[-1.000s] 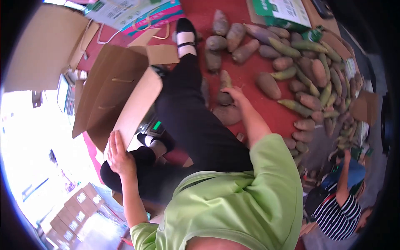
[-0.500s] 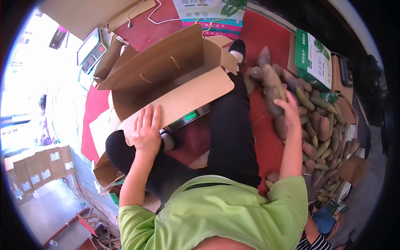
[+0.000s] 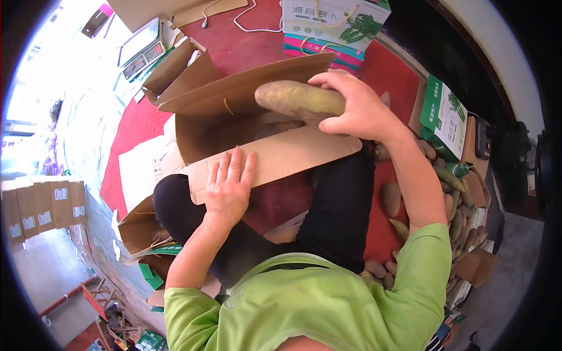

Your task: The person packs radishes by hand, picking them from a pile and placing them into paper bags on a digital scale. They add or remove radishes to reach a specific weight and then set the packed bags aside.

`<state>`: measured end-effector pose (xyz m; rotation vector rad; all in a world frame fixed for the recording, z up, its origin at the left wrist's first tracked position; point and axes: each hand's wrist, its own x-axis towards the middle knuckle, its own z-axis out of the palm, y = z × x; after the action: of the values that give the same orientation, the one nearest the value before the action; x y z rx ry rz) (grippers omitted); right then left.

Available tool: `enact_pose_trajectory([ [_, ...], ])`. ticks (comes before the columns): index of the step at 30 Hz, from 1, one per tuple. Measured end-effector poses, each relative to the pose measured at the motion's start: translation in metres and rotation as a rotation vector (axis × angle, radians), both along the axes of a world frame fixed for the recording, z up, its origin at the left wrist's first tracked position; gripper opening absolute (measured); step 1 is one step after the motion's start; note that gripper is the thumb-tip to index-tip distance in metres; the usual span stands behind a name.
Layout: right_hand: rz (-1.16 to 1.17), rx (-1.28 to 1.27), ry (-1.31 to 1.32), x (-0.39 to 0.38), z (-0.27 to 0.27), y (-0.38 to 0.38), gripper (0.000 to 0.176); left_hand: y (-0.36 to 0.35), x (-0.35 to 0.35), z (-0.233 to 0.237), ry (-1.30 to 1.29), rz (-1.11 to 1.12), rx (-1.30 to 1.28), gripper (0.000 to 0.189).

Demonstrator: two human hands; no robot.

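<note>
My right hand [image 3: 360,108] grips a long, greenish-brown radish [image 3: 298,100] by one end, with the radish tilted over the opening of a cardboard box [image 3: 202,131]. Fingers spread, my left hand [image 3: 229,186] lies flat on the box's near flap [image 3: 278,158]. Inside the box, behind this flap, a brownish rounded shape is partly hidden; I cannot make out whether it is another radish. The box stands in front of me by my legs.
A large heap of radishes [image 3: 459,219] lies to my right. Printed cartons [image 3: 328,23] stand at the back, another [image 3: 443,114] at the right. A scale [image 3: 142,50] and open cardboard box [image 3: 181,73] are at the back left. A white cable [image 3: 252,23] lies on the red floor covering.
My right hand has carried the radish from the heap at right up and left, over the box. My left hand stays on the flap. The view has shifted slightly.
</note>
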<state>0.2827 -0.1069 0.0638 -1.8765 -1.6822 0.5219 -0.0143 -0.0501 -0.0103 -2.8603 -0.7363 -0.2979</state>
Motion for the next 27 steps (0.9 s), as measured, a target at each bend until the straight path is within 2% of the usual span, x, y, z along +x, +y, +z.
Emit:
enact_pose_trajectory([
  [2,0.034,-0.009,-0.052,-0.010,-0.004,0.017,0.059,-0.001,-0.001,0.002,0.010,-0.016,-0.008,0.045],
  [4,0.050,-0.139,-0.266,-0.015,-0.009,0.031,0.056,0.000,-0.002,0.001,0.004,-0.012,-0.020,0.044],
  [7,0.083,-0.244,-0.414,-0.016,-0.023,0.048,0.055,-0.001,-0.002,0.003,0.019,0.006,-0.084,0.050],
  [11,0.113,-0.337,-0.441,-0.016,-0.043,0.066,0.055,0.001,-0.002,0.005,0.006,-0.002,-0.081,0.048],
  [13,0.129,-0.482,-0.412,-0.021,-0.050,0.075,0.060,0.002,-0.002,0.007,0.009,-0.003,-0.091,0.048],
  [20,0.157,-0.587,-0.435,-0.023,-0.082,0.092,0.065,0.003,0.000,0.006,0.024,0.006,-0.093,0.047],
  [22,0.068,-0.464,-0.368,-0.021,-0.086,0.090,0.061,0.006,-0.001,0.006,0.022,-0.057,-0.105,0.043],
  [27,0.022,-0.128,-0.014,0.018,-0.057,0.053,0.047,0.005,0.007,0.002,0.042,0.013,-0.065,0.050],
])
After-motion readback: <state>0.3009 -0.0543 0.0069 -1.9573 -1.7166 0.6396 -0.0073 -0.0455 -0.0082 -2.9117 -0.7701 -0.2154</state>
